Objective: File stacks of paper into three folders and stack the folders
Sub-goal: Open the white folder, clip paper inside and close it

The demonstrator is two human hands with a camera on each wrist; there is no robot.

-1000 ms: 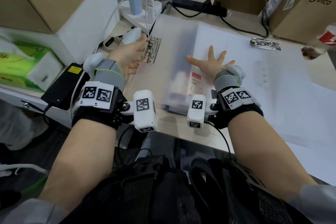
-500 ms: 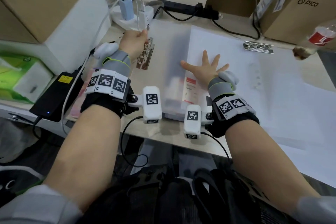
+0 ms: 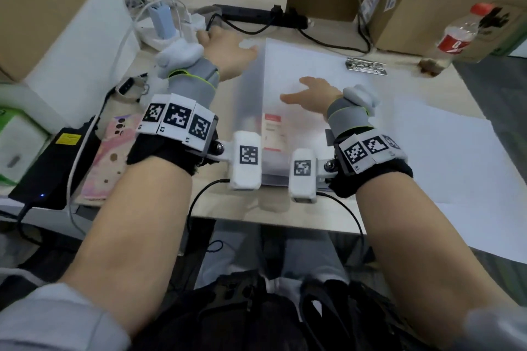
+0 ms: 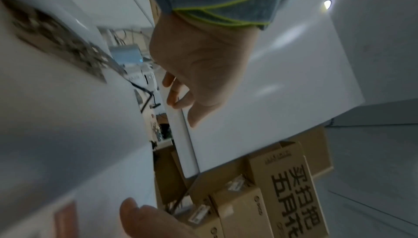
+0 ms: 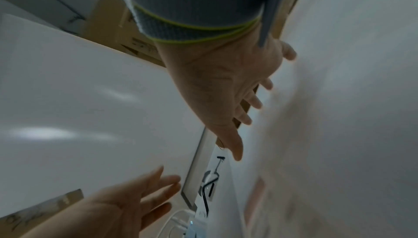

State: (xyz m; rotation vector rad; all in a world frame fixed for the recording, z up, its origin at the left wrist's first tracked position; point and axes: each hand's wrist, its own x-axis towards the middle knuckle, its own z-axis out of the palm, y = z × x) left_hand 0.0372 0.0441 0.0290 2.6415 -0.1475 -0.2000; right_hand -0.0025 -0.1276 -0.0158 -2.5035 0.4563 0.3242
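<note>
Closing the folder (image 3: 251,111): left hand (image 3: 228,51) and right hand (image 3: 310,94), both flat-fingered, press thin, slippery, floppy plastic; take its edges.

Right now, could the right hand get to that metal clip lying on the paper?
Probably yes: the right hand is open above the paper, and nothing lies between it and the metal clip.

Folder (image 3: 251,100): frosted translucent white, red-and-white label showing through. Paper (image 3: 313,65): plain white. Wristbands (image 3: 176,120): white with black square markers (grey cuffs edged lime). Bottle (image 3: 459,34): clear, red cap and label. Boxes (image 3: 427,8): brown cardboard.
</note>
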